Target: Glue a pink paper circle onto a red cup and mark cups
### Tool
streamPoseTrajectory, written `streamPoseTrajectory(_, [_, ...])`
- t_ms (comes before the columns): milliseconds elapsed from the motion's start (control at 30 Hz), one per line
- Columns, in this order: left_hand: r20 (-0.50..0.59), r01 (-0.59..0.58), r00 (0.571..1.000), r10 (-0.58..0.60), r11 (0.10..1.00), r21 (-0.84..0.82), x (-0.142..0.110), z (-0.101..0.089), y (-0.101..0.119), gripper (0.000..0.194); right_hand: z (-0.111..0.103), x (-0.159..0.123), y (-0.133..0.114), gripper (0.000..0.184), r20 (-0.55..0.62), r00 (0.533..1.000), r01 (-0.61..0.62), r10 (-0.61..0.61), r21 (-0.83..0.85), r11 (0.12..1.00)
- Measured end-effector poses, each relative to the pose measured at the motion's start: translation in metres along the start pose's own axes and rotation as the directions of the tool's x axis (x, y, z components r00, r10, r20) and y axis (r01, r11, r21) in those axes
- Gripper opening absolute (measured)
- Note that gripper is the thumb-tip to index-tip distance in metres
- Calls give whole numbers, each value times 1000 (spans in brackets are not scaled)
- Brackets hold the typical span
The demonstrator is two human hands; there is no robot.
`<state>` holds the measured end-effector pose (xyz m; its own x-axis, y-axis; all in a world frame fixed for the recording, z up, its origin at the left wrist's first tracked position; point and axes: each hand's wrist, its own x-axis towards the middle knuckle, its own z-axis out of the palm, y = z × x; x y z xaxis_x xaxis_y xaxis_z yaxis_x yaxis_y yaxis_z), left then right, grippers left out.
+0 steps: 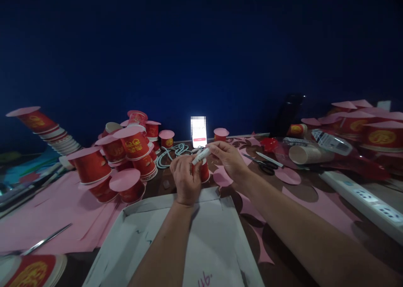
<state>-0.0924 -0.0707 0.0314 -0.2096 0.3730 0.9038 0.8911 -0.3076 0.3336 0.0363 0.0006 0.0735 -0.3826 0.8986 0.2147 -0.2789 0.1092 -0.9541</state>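
My left hand [185,178] is closed around a white stick-shaped tube [201,155], like a glue stick or marker. My right hand [229,159] pinches the tube's upper end with its fingertips. Both hands hover above the far edge of a shallow white cardboard tray [217,240]. Just behind the hands stands a red paper cup [205,172], partly hidden by my fingers. A pink paper disc [221,177] lies beside it under my right hand.
A heap of red paper cups with pink paper lids [126,156] fills the left. Pink paper sheets [47,219] lie in front of it. Scissors [264,164], a lit phone [199,131], a white cable [170,153] and a power strip [365,198] surround the hands.
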Motion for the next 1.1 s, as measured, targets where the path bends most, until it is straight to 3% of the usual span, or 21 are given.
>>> streamPoseTrajectory(367, [14, -1, 1000, 2, 1000, -21, -2, 1, -1, 18, -2, 2, 3, 32, -25, 1000, 2, -5, -105, 995])
streamPoseTrajectory(600, [28, 50, 998, -48, 998, -48, -2, 1, -1, 19, -1, 0, -3, 30, 176, 984, -49, 34, 81, 996])
streamPoseTrajectory(1100, [49, 22, 999, -19, 997, -69, -3, 2, -1, 19, -7, 4, -1, 28, 97, 994, -45, 46, -16, 999])
